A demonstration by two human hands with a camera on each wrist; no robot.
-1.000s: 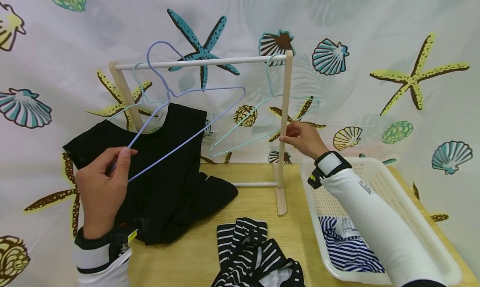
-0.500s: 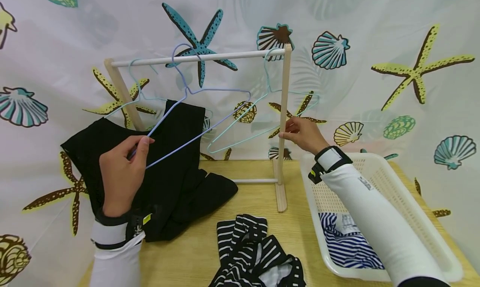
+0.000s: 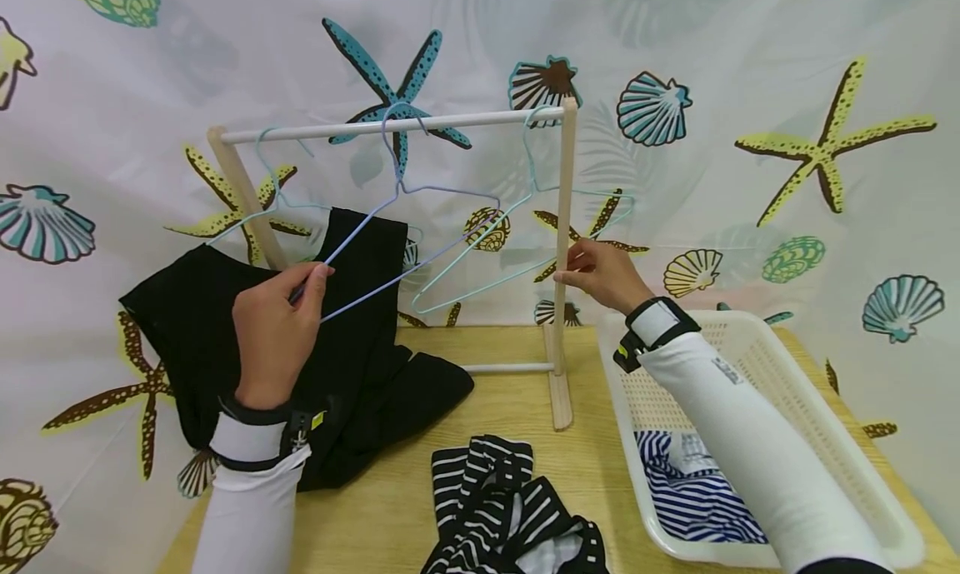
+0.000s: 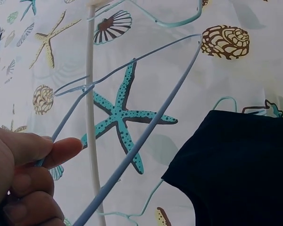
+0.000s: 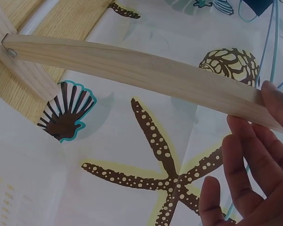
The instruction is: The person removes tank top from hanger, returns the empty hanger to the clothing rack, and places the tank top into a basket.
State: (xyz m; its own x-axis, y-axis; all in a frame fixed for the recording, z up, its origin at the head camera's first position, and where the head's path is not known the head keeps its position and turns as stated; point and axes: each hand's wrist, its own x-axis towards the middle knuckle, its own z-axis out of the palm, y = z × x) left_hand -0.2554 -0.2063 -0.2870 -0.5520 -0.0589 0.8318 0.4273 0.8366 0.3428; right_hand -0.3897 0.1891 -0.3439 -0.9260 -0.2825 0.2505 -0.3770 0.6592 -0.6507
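Observation:
My left hand (image 3: 277,332) pinches one sloping side of a blue-violet wire hanger (image 3: 365,226) between thumb and forefinger. The hanger's hook loops over the white rod (image 3: 330,130) of a small wooden rack. In the left wrist view the hanger (image 4: 137,155) holds no garment. Thumb and fingertips of my right hand (image 3: 611,278) grip the rack's right wooden post (image 3: 564,191); the right wrist view shows the post (image 5: 132,68) between them. To the left, a black garment (image 3: 360,332) hangs on a mint hanger (image 3: 273,174), its lower part spreading over the table.
Another mint hanger (image 3: 474,247) hangs bare at the rod's right end. A black-and-white striped garment (image 3: 487,499) lies crumpled on the wooden table (image 3: 382,507). At the right, a white basket (image 3: 795,374) holds a blue-striped garment (image 3: 697,499). A shell-print curtain (image 3: 712,24) hangs behind.
My left hand has moved right with the blue-violet hanger, whose hook has shifted from the rod's left part toward its middle. My right hand has kept its grip on the post.

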